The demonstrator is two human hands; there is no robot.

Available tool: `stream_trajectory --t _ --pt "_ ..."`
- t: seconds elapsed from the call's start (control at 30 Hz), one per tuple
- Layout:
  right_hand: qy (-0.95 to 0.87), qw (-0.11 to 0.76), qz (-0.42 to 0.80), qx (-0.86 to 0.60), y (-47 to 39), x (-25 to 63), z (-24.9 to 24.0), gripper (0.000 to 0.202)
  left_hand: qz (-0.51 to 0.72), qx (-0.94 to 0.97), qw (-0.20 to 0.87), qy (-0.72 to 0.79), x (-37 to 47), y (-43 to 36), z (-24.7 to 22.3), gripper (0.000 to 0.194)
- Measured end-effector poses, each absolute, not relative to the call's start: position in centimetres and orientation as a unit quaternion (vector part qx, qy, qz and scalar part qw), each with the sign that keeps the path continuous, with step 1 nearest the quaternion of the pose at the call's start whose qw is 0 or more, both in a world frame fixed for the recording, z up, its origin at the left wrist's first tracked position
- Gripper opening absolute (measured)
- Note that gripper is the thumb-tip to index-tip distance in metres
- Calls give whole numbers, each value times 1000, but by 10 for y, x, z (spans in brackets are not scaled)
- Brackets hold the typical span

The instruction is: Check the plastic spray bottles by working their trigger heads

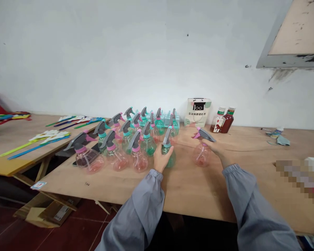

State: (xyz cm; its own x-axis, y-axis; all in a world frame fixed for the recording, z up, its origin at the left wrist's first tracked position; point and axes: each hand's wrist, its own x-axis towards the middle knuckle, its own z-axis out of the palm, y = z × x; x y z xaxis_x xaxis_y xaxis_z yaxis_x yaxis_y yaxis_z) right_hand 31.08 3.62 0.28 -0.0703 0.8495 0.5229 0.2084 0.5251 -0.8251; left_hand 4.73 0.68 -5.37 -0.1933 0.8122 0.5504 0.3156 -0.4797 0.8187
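Observation:
My left hand (161, 158) is wrapped round a green spray bottle (170, 161) with a grey and teal trigger head, upright on the table. To its right, my right hand (217, 149) grips a pink spray bottle (201, 157) near its neck; part of the fingers is hidden behind it. That bottle's grey and pink head (205, 135) points its trigger to the left. Left of my left hand stand several more spray bottles in rows, among them a pink one (140, 160) in front and a green one (148, 144) behind.
A paper bag (195, 118) and two dark red bottles (226, 122) stand by the wall. A small bottle (276, 132) and a cloth (283, 140) lie farther right. On the left table (5, 165) are colourful long-handled items (39, 141). Cardboard boxes (49, 211) sit below.

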Motion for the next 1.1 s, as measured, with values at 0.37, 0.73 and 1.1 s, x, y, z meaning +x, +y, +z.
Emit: stream_trajectory --t 0.37,0.73,1.1 --pt "-624 611 218 -435 42 309 -27 62 606 605 198 476 48 7 -51 23" --pt "-609 643 177 -429 39 319 -34 42 608 588 238 478 49 4 -46 22" --pt "-462 777 152 -399 31 307 -20 40 607 592 243 471 49 4 -46 22"
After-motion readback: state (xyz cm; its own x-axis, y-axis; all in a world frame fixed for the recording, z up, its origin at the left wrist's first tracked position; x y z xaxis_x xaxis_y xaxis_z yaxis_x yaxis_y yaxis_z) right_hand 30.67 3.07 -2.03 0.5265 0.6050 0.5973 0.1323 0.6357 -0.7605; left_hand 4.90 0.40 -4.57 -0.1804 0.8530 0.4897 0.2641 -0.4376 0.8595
